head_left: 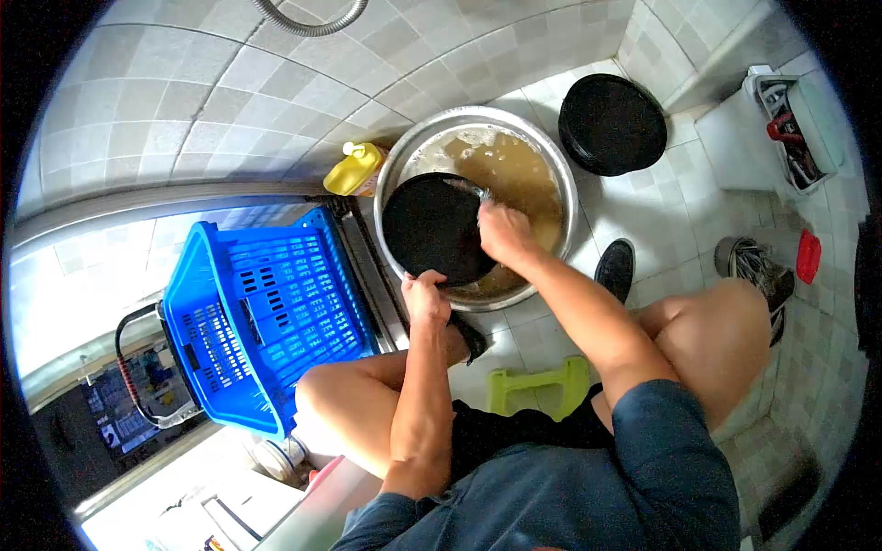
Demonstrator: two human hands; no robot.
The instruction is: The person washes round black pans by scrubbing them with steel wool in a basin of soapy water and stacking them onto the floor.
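A large round metal basin (568,184) stands on the tiled floor, holding cloudy brown water with foam along its edge. Over its left side a round black pan (427,225) is tilted, with its broad dark face toward me. My left hand (425,296) is closed on the pan's near rim. My right hand (503,231) is closed at the pan's right side, with its fingers round a small shiny scrubber (467,187) that rests against the pan's upper right part. The fingers hide most of the scrubber, and its exact kind is unclear.
A blue plastic basket (276,303) lies at the left. A yellow bottle (356,169) stands against the wall behind the basin. More black round pans (613,124) sit at the back right. A green stool (539,386) is below me, and a bin of utensils (788,133) is at the right.
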